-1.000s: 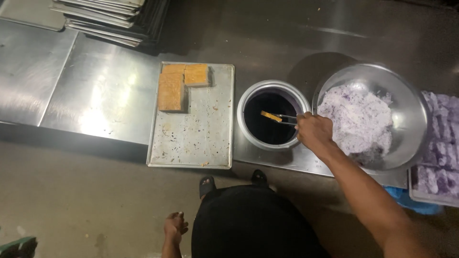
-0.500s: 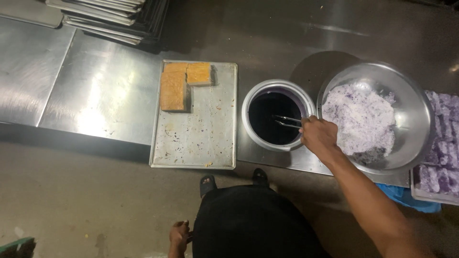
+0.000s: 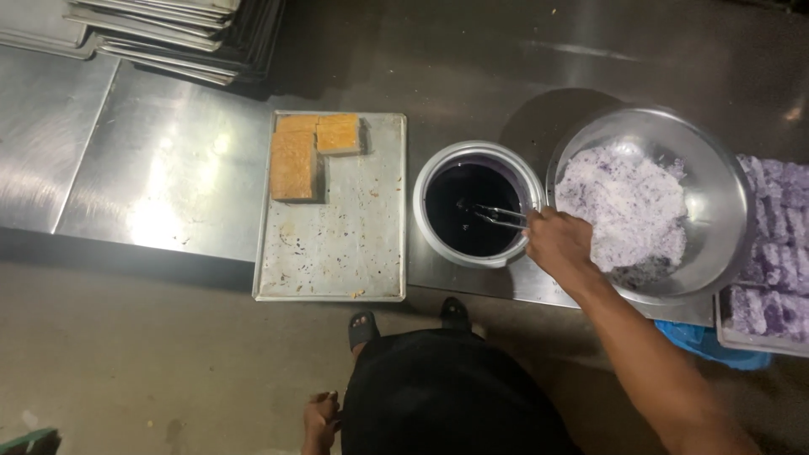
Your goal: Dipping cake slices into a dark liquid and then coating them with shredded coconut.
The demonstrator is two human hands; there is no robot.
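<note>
My right hand grips metal tongs whose tips dip into a round pot of dark purple liquid. Nothing shows between the tong tips. Right of the pot stands a large steel bowl of white and purple flakes. Left of the pot lies a flat metal tray with three orange-brown cake pieces in its far left corner. My left hand hangs low by my side, fingers loosely curled, holding nothing that I can see.
A tray of purple coated pieces sits at the far right, with a blue cloth below it. Stacked metal trays stand at the back left. The steel table edge runs in front of me.
A second ago the tongs held an orange piece over the pot. Now that piece is gone from sight and the tong tips are down in the dark liquid.
</note>
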